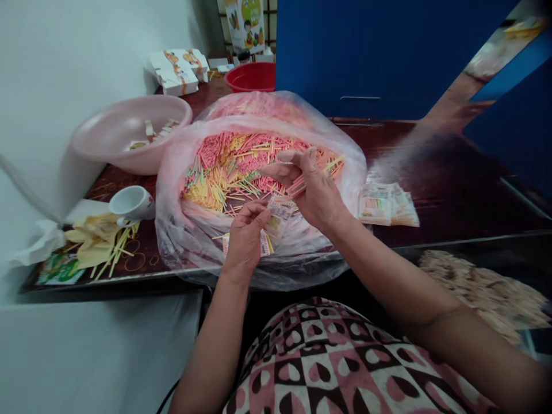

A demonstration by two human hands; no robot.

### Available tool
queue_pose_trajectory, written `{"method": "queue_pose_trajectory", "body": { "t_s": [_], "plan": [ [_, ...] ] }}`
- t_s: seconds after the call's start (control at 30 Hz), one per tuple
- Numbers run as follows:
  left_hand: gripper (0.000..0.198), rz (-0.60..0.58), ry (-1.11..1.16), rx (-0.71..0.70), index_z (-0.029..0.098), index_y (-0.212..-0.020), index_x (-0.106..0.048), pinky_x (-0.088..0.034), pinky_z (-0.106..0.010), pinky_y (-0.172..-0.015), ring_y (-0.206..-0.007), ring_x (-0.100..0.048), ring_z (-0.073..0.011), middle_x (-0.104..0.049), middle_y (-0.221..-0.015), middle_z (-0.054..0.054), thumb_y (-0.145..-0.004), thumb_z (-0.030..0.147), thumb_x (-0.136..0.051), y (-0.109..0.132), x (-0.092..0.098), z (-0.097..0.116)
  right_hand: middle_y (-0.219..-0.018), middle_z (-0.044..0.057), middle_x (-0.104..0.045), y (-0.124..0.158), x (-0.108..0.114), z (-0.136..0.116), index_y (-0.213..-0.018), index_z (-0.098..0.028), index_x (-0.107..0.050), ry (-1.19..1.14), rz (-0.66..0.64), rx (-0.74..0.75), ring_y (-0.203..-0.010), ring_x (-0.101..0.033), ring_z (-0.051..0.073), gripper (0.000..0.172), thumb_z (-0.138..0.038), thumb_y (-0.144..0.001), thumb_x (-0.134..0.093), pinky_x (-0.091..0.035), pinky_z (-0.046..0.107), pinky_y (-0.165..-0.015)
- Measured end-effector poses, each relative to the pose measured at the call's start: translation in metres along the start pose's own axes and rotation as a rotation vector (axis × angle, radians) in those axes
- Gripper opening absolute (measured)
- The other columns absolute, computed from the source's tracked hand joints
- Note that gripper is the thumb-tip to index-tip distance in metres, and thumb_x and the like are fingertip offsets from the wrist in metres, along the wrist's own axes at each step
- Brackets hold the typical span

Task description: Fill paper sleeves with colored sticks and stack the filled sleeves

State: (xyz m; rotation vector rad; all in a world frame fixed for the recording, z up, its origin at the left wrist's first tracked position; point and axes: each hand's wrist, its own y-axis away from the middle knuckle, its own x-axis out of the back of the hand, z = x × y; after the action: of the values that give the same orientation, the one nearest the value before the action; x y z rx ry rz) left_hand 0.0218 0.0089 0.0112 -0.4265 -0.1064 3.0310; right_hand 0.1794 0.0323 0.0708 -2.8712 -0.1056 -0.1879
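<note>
My left hand (246, 237) pinches a small clear printed packet (280, 214) between thumb and fingers, over the near side of a big clear plastic bag (172, 230). Several pink sticks (296, 186) rest in my right hand (317, 192), which is raised just right of the packet; its fingers are partly curled. Heaped inside the bag are thin pink, yellow and green sticks (211, 190). Below my left hand, another printed packet (265, 246) lies on the plastic, partly covered by that hand.
Filled printed packets (386, 204) lie in a stack on the dark table right of the bag. A pink basin (125, 135), a white mug (131, 204) and loose yellow sticks (114, 253) stand or lie at left. Behind are a red basin (250, 77) and a blue panel (366, 52).
</note>
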Motion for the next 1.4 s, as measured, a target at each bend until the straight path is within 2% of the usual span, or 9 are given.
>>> {"method": "queue_pose_trajectory", "body": {
  "t_s": [0.3,0.4,0.53,0.7,0.87,1.03,1.13,1.27,1.4],
  "plan": [
    [0.034,-0.007,0.048,0.011,0.022,-0.077,-0.060,-0.055,-0.039,-0.098,-0.103,-0.069,-0.0195,-0.072,-0.112,-0.004,-0.074,0.043,-0.085,0.002,-0.005,0.000,-0.108,0.008,-0.078,0.013,-0.002,-0.008,-0.105,-0.025,-0.077,-0.186,-0.231,-0.004,-0.112,-0.071,0.024,0.052,-0.065,-0.101,-0.045,-0.056,0.040,-0.101],
    [0.036,-0.035,0.030,0.028,0.022,-0.078,-0.057,-0.056,-0.037,-0.094,-0.102,-0.069,-0.0195,-0.071,-0.108,-0.003,-0.076,0.046,-0.083,0.002,-0.005,-0.003,-0.115,0.008,-0.078,0.009,0.001,-0.002,-0.112,-0.025,-0.077,-0.246,-0.338,-0.064,-0.115,-0.071,0.024,0.047,-0.065,-0.091,-0.063,-0.053,0.042,-0.108],
    [0.036,-0.013,0.077,0.056,0.021,-0.079,-0.056,-0.056,-0.034,-0.089,-0.094,-0.069,-0.0163,-0.070,-0.113,-0.003,-0.076,0.044,-0.083,0.002,-0.005,-0.006,-0.125,0.009,-0.075,0.007,0.002,0.003,-0.136,-0.026,-0.066,-0.256,-0.226,-0.093,-0.123,-0.068,0.025,0.058,-0.063,-0.090,-0.066,-0.053,0.042,-0.107],
    [0.037,0.113,0.179,0.024,0.021,-0.080,-0.060,-0.056,-0.026,-0.078,-0.079,-0.065,-0.0105,-0.070,-0.097,0.000,-0.069,0.041,-0.090,-0.002,-0.010,-0.003,-0.125,0.009,-0.073,0.011,0.001,0.005,-0.135,-0.024,-0.067,-0.137,-0.115,-0.052,-0.125,-0.065,0.025,0.059,-0.066,-0.095,-0.058,-0.050,0.041,-0.108],
    [0.038,0.214,0.194,-0.039,0.020,-0.083,-0.063,-0.054,-0.023,-0.072,-0.072,-0.063,-0.0095,-0.067,-0.084,0.003,-0.067,0.039,-0.092,-0.003,-0.013,-0.003,-0.099,0.004,-0.074,0.014,0.004,0.023,-0.107,-0.020,-0.074,-0.109,-0.067,-0.162,-0.086,-0.066,0.018,0.051,-0.059,-0.075,-0.081,-0.054,0.032,-0.077],
    [0.039,0.119,0.125,0.020,0.022,-0.103,-0.067,-0.057,-0.026,-0.081,-0.086,-0.068,-0.0130,-0.072,-0.096,0.000,-0.071,0.029,-0.087,0.004,-0.013,-0.004,-0.073,-0.002,-0.065,0.018,0.007,0.031,-0.080,-0.018,-0.073,-0.192,-0.003,-0.200,-0.064,-0.050,0.010,0.029,-0.046,-0.075,-0.079,-0.042,0.025,-0.061],
    [0.036,0.034,0.102,0.092,0.021,-0.106,-0.069,-0.058,-0.030,-0.081,-0.085,-0.069,-0.0146,-0.075,-0.099,-0.002,-0.073,0.030,-0.083,0.006,-0.015,-0.001,-0.079,-0.001,-0.069,0.020,0.008,0.027,-0.085,-0.020,-0.074,-0.241,-0.017,-0.169,-0.070,-0.055,0.011,0.027,-0.044,-0.075,-0.080,-0.045,0.025,-0.066],
    [0.027,0.065,0.037,0.047,0.020,-0.097,-0.071,-0.058,-0.028,-0.076,-0.078,-0.067,-0.0131,-0.075,-0.092,-0.001,-0.073,0.028,-0.080,0.006,-0.021,0.002,-0.091,0.001,-0.074,0.024,0.006,0.027,-0.096,-0.020,-0.075,-0.242,-0.075,-0.158,-0.080,-0.062,0.014,0.036,-0.048,-0.075,-0.081,-0.050,0.027,-0.073],
    [0.032,0.041,-0.053,-0.023,0.020,-0.104,-0.071,-0.056,-0.026,-0.076,-0.079,-0.067,-0.0134,-0.074,-0.088,0.000,-0.075,0.029,-0.080,0.007,-0.025,0.000,-0.078,0.000,-0.067,0.031,0.004,0.035,-0.089,-0.018,-0.072,-0.049,-0.012,-0.152,-0.072,-0.056,0.014,0.032,-0.049,-0.083,-0.071,-0.044,0.026,-0.066]
  ]
}}
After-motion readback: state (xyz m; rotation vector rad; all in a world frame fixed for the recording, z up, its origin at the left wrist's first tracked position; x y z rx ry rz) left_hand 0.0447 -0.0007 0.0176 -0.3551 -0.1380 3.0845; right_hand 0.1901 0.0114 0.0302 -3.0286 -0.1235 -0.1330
